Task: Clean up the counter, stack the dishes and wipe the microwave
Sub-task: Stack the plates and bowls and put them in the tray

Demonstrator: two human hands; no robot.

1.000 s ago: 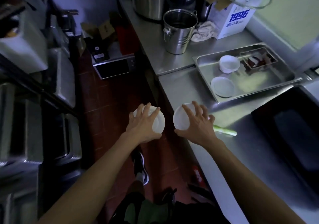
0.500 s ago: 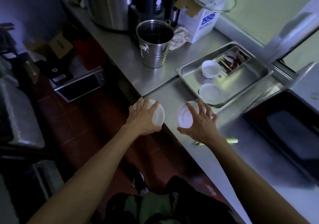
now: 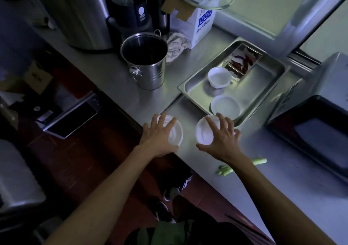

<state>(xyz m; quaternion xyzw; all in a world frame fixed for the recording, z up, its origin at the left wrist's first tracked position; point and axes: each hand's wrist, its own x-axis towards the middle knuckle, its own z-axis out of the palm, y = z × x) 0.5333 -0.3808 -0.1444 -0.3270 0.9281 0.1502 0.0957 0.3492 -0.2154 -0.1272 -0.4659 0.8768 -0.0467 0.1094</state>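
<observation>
Two white dishes sit mid-frame on the desk (image 3: 263,169), left hand (image 3: 157,139) gripping the left dish (image 3: 176,131), right hand (image 3: 221,141) gripping the right dish (image 3: 204,132); stacking looks underway, next nesting one onto the other.

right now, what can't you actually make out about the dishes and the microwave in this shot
- Left dish: the left hand covers most of it in the head view; whether it rests on the counter is unclear.
- Right dish: the right hand hides its right part.
- Microwave: cut off by the right edge; dirt undetectable in the dim light.
- Small tray in the steel pan: dark contents too blurred to identify.
</observation>
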